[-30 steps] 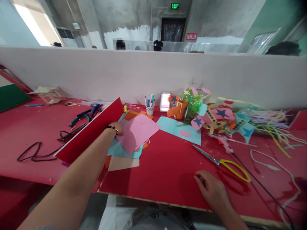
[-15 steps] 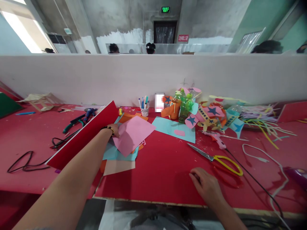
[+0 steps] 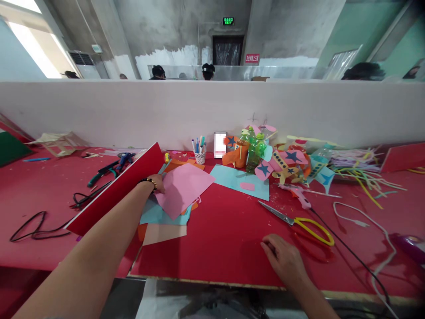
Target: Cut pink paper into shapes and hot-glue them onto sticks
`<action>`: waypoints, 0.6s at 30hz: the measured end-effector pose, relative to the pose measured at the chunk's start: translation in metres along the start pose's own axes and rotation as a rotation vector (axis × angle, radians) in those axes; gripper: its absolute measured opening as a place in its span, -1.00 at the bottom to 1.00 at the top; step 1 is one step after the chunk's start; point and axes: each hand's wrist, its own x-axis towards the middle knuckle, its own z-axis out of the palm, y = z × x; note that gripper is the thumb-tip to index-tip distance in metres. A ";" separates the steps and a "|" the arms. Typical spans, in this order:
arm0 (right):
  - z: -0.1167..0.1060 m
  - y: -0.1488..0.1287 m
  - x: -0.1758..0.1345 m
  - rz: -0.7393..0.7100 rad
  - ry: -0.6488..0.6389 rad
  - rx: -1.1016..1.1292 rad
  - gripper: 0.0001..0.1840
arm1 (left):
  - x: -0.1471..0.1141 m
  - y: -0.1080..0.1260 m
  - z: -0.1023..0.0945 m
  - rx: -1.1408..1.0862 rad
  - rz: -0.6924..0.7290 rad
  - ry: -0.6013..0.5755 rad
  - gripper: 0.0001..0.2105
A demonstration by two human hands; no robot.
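My left hand (image 3: 158,183), with a beaded bracelet at the wrist, reaches to the left edge of a pink sheet of paper (image 3: 184,186). Its fingers close at that edge, though the fingertips are partly hidden. Under the pink sheet lie light blue paper (image 3: 162,215), orange paper (image 3: 178,165) and a beige sheet (image 3: 166,234). A red board (image 3: 116,190) leans tilted beside my left forearm. My right hand (image 3: 283,257) rests on the red tabletop (image 3: 226,239) with its fingers curled in, nothing visible in them. Scissors (image 3: 312,228) with yellow and red handles lie just beyond it.
A pink glue gun (image 3: 299,195) with a black cord lies at the right. Behind it stand bottles (image 3: 255,155) and paper-decorated crafts (image 3: 287,164). A pen cup (image 3: 199,157) stands near the white partition (image 3: 133,110). Pliers (image 3: 99,173) and cords lie left.
The whole view has shifted slightly, with the scene sitting a little lower. Both hands stay in nearly the same places, and the pink sheet has barely moved.
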 end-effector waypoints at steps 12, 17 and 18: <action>0.002 0.003 0.000 -0.007 0.024 0.014 -0.81 | -0.020 -0.019 -0.014 -0.135 0.087 0.134 -0.79; 0.001 0.005 -0.003 0.030 0.036 0.069 -0.82 | -0.070 -0.030 -0.021 -0.612 0.102 0.238 -0.71; 0.000 0.004 -0.004 0.039 0.052 0.085 -0.82 | -0.085 -0.028 -0.018 -0.772 0.097 0.215 -0.69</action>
